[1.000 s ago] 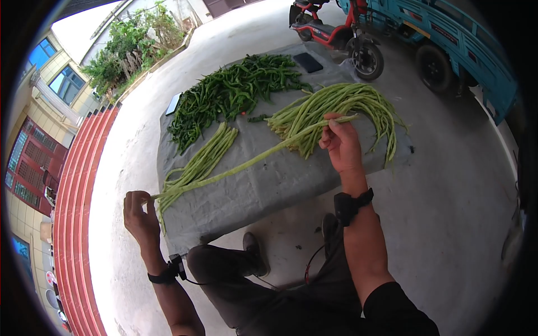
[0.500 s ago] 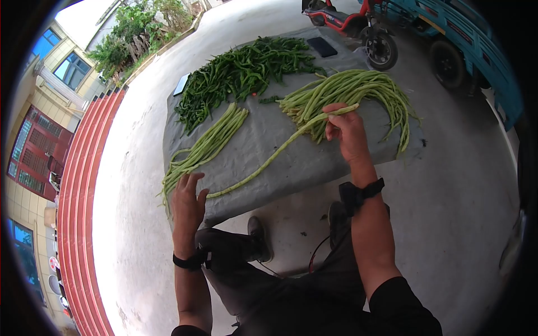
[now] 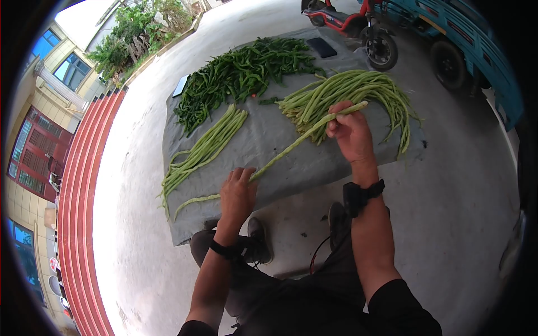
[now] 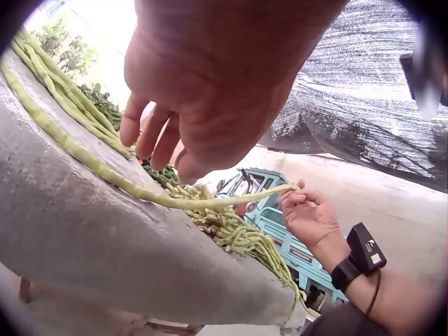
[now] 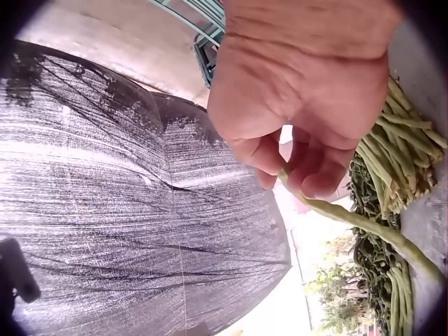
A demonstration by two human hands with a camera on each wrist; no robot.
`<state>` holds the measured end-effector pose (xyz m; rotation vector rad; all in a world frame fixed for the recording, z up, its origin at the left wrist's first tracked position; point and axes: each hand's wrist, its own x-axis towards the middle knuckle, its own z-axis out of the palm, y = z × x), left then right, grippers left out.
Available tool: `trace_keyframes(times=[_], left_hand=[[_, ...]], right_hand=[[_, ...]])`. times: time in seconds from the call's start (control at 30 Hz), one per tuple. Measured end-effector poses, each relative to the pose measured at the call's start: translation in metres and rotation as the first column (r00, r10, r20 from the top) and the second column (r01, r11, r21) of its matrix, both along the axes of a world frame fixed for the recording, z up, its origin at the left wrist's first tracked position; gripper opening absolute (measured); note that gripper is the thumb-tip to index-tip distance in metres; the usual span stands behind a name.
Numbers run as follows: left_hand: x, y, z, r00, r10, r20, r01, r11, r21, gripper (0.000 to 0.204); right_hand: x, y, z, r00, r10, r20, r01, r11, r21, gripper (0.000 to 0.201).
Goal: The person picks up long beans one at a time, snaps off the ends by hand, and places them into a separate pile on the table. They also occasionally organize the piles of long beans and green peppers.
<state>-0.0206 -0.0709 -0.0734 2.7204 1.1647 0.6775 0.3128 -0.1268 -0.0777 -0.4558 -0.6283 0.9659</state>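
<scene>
One long green bean (image 3: 288,148) stretches slantwise over the near part of the grey covered table (image 3: 305,171). Its right end is pinched between the thumb and fingers of my right hand (image 3: 354,134), in front of a large heap of long beans (image 3: 367,89). My left hand (image 3: 237,196) is over the bean's middle stretch, hiding part of it. In the left wrist view, the left fingers (image 4: 164,143) hang loosely bent beside the bean (image 4: 126,183), not wrapped round it. A smaller bundle of long beans (image 3: 210,143) lies to the left.
A wide pile of green peppers (image 3: 241,70) covers the table's far side. A dark phone (image 3: 321,47) and a pale flat device (image 3: 180,86) lie beside it. Beyond stand a red scooter (image 3: 347,22) and a blue cart (image 3: 476,53).
My left hand has let go of the bean's left end and moved right to its middle. The bean, first stretched taut, now sags, its left end on the table. The right hand keeps its pinch.
</scene>
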Motion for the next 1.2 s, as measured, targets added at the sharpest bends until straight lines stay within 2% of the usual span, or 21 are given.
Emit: trace_keyframes(times=[0.13, 0.23, 0.33, 0.43, 0.53, 0.63, 0.9, 0.93, 1.03, 1.2], left_hand=[[0.046, -0.005, 0.016, 0.978, -0.047, 0.204, 0.07, 0.992, -0.106, 0.036], [0.078, -0.007, 0.041, 0.951, -0.109, 0.289, 0.172, 0.965, -0.2, 0.034], [0.103, -0.006, 0.051, 0.906, -0.247, 0.343, 0.308, 0.941, -0.137, 0.035], [0.118, 0.0, 0.046, 0.838, -0.338, 0.428, 0.443, 0.88, -0.171, 0.032], [0.124, 0.0, 0.042, 0.816, -0.195, 0.545, 0.425, 0.84, -0.337, 0.028], [0.126, -0.002, 0.052, 0.802, -0.153, 0.578, 0.423, 0.828, -0.368, 0.015], [0.128, -0.003, 0.056, 0.851, -0.12, 0.511, 0.325, 0.885, -0.334, 0.016], [0.129, -0.004, 0.058, 0.856, -0.115, 0.505, 0.317, 0.888, -0.334, 0.016], [0.135, -0.012, 0.062, 0.792, -0.047, 0.609, 0.389, 0.808, -0.443, 0.022], [0.134, -0.007, 0.059, 0.828, -0.104, 0.551, 0.353, 0.86, -0.368, 0.023]], right_hand=[[-0.009, -0.005, 0.01, 0.996, 0.066, 0.051, -0.069, 0.996, 0.061, 0.015], [-0.014, -0.004, 0.014, 0.983, 0.132, 0.13, -0.146, 0.984, 0.105, 0.015], [-0.015, -0.006, 0.015, 0.969, 0.156, 0.192, -0.178, 0.979, 0.099, 0.016], [-0.015, -0.009, 0.018, 0.958, 0.179, 0.222, -0.2, 0.977, 0.075, 0.016], [-0.013, -0.01, 0.02, 0.955, 0.196, 0.224, -0.214, 0.975, 0.055, 0.017], [-0.014, -0.009, 0.021, 0.965, 0.182, 0.187, -0.192, 0.981, 0.04, 0.019], [-0.022, -0.004, 0.023, 0.979, 0.158, 0.13, -0.157, 0.987, -0.018, 0.024], [-0.022, -0.004, 0.022, 0.977, 0.151, 0.152, -0.149, 0.988, -0.027, 0.023], [-0.023, -0.004, 0.018, 0.965, 0.134, 0.226, -0.126, 0.991, -0.047, 0.02], [-0.024, -0.005, 0.02, 0.941, 0.115, 0.317, -0.098, 0.993, -0.069, 0.019]])
